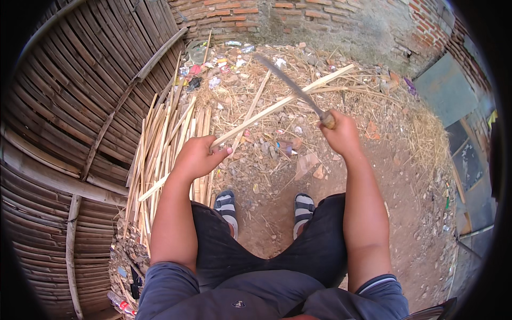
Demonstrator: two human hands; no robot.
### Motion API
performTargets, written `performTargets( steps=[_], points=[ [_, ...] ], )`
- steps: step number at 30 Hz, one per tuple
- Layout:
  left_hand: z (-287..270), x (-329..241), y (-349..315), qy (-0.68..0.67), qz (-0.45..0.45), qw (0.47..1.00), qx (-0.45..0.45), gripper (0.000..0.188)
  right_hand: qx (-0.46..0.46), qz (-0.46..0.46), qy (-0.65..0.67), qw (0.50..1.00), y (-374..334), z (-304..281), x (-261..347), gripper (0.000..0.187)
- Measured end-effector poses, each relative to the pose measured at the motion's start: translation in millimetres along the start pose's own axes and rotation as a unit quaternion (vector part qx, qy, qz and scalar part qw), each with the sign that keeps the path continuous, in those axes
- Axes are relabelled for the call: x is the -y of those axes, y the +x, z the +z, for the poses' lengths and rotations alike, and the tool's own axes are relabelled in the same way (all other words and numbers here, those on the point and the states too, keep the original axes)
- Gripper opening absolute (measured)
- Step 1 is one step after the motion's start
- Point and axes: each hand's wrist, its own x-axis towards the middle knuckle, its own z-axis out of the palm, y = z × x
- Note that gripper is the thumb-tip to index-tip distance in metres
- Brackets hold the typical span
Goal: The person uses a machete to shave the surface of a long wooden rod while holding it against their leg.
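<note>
My left hand (198, 158) is closed around a long, pale strip of split bamboo (266, 111). The strip slants up to the right, and its lower end sticks out behind my left forearm. In my right hand (341, 133) is a machete (292, 85), gripped by its short wooden handle. Its dark, narrow blade points up and to the left, crossing the strip in the picture; whether the two touch I cannot tell. Left of my left hand lies a pile of similar bamboo strips (154, 154).
A slatted bamboo wall (69, 90) rises on the left, and a brick wall (298, 21) stands at the far side. Straw, shavings and litter cover the ground ahead. Grey sheets (447, 90) lean at the right. A plastic bottle (121, 303) lies lower left.
</note>
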Motion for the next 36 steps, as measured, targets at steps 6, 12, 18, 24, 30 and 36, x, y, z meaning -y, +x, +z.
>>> performTargets(
  steps=[6, 12, 18, 24, 30, 36],
  points=[
    [0.6, 3.2, 0.3, -0.012, -0.016, 1.0, 0.0, 0.048, 0.037, -0.112, -0.096, 0.988, -12.0, 11.3, 30.1, 0.018],
    [-3.2, 11.7, 0.0, -0.042, -0.02, 0.999, -0.017, 0.044, -0.06, 0.095, 0.008, 0.994, 8.0, -10.9, -19.0, 0.021],
    [-2.9, 1.5, -0.8, -0.017, -0.005, 1.0, -0.016, 0.048, -0.101, 0.129, 0.028, 0.986, 11.9, -14.4, -43.3, 0.027],
    [3.3, -2.8, 1.4, -0.01, -0.014, 1.0, -0.012, 0.05, 0.022, -0.002, -0.006, 1.0, -1.7, 3.2, 6.1, 0.022],
    [7.1, 8.4, 2.8, 0.021, -0.004, 0.999, -0.041, 0.047, 0.072, -0.093, -0.11, 0.987, -11.7, 12.7, 32.7, 0.022],
    [1.9, 16.0, 4.7, 0.025, -0.011, 0.997, -0.078, 0.048, -0.019, 0.101, 0.01, 0.995, 11.5, -6.0, -32.4, 0.023]
  ],
)
